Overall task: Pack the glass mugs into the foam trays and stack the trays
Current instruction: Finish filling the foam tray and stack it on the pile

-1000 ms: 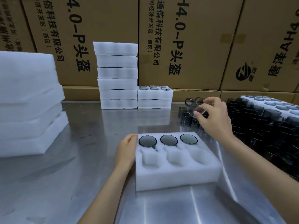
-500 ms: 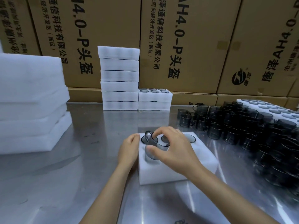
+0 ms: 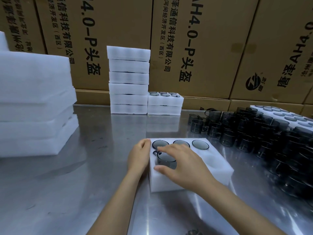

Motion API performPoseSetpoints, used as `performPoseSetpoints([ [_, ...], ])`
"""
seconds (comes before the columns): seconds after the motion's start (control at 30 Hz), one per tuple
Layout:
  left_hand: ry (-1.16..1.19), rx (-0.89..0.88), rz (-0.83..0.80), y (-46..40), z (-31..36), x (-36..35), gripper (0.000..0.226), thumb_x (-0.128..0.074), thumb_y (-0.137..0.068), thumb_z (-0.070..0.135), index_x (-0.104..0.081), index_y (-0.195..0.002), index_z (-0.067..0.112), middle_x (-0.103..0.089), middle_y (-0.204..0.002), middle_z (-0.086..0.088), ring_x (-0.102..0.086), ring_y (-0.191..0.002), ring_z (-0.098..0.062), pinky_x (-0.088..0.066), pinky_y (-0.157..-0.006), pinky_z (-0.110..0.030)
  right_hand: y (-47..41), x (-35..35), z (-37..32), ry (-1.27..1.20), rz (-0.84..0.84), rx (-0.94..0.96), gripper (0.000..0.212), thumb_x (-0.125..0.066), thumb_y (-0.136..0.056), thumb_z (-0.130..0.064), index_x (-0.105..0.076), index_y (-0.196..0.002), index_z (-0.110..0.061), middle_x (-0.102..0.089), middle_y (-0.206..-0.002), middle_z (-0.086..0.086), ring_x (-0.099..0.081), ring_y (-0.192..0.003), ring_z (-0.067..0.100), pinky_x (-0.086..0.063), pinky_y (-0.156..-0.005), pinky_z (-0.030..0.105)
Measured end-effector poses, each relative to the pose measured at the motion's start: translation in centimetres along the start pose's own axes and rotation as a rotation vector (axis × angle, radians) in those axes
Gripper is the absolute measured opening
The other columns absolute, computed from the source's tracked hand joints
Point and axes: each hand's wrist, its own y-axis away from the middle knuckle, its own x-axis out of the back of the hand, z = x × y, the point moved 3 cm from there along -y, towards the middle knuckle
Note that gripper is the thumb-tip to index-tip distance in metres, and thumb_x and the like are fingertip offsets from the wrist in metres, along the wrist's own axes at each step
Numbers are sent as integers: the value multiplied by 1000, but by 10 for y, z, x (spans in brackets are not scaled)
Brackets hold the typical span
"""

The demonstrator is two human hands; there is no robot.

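Observation:
A white foam tray (image 3: 218,165) lies on the steel table in front of me. Its far row holds three dark glass mugs (image 3: 200,144). My right hand (image 3: 184,165) holds another glass mug (image 3: 166,158) from above, thumb on its near side, and the mug sits partly sunk in the near-left slot with its handle to the left. The two other near slots are largely hidden under this hand. My left hand (image 3: 138,155) rests against the tray's left side. Many loose mugs (image 3: 254,131) crowd the table to the right.
A tall stack of packed foam trays (image 3: 128,82) and a shorter stack (image 3: 165,104) stand at the back, against cardboard boxes (image 3: 203,39). Thick foam sheets (image 3: 33,107) are piled at the left. Another foam tray with mugs (image 3: 288,114) lies far right.
My right hand carried a mug from the pile on the right over to the tray and lowered it into the near-left slot. My left hand stayed on the tray's left side.

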Motion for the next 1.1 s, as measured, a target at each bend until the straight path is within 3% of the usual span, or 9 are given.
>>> performPoseSetpoints([
  [0.13,9,-6,-21,1,1,0,27,-41,-95,31,-58,-74,27,-65,-87,0,-55,-81,-18,-43,-77,-32,20,-3,0,-6,34,68,63,-39,-89,-64,-20,-146,-44,-5,-151,-32,-3,-137,-13,0,-105,2],
  [0.23,5,-7,-19,1,2,0,24,-41,-95,31,-63,-89,24,-68,-99,0,-58,-94,-23,-43,-83,-32,31,-13,-1,84,-18,105,57,-27,-94,-60,-14,-147,-45,6,-150,-30,6,-141,-8,13,-103,4],
  [0.47,15,-4,-16,6,1,1,26,-39,-97,29,-63,-96,20,-67,-106,-4,-58,-101,-25,-43,-91,-34,32,-23,-1,164,-53,103,59,-27,-95,-60,-24,-148,-35,-12,-158,-14,-7,-145,3,-9,-116,24],
  [0.57,27,-4,-20,8,2,1,26,-39,-98,29,-63,-98,19,-67,-108,-4,-58,-103,-24,-43,-93,-34,32,-21,-3,163,-84,106,65,-28,-91,-65,-26,-147,-33,-15,-158,-12,-8,-145,5,-9,-116,28],
  [0.63,46,4,-25,8,3,1,25,-41,-97,29,-64,-102,20,-67,-110,-1,-58,-103,-21,-42,-92,-32,30,-18,-2,116,-127,101,66,-27,-89,-68,-29,-146,-35,-16,-158,-13,-9,-145,4,-9,-115,29],
  [0.7,66,20,-19,7,3,1,20,-44,-96,29,-63,-99,26,-66,-109,4,-57,-101,-16,-40,-86,-28,23,-10,3,-78,-149,60,58,-30,-89,-68,-40,-138,-38,-33,-151,-15,-22,-138,-1,-21,-112,28],
  [0.8,150,48,-4,5,1,2,19,-47,-94,31,-65,-100,29,-66,-110,9,-59,-103,-14,-44,-93,-32,2,15,36,-249,30,-67,44,-43,-91,-56,-53,-129,-35,-52,-134,-19,-39,-121,-9,-31,-96,14],
  [0.93,257,70,38,1,0,3,21,-48,-94,29,-68,-98,25,-70,-103,1,-63,-102,-20,-47,-98,-46,-28,46,123,-87,272,-368,34,-49,-95,-31,-58,-127,-23,-55,-133,-5,-51,-119,17,-39,-93,30],
  [1.1,297,70,57,-2,-1,0,19,-51,-91,26,-70,-90,25,-71,-93,4,-65,-93,-20,-51,-91,-44,-36,55,214,91,185,-691,49,-47,-95,-21,-38,-142,-13,-41,-145,8,-47,-122,32,-47,-89,42],
])
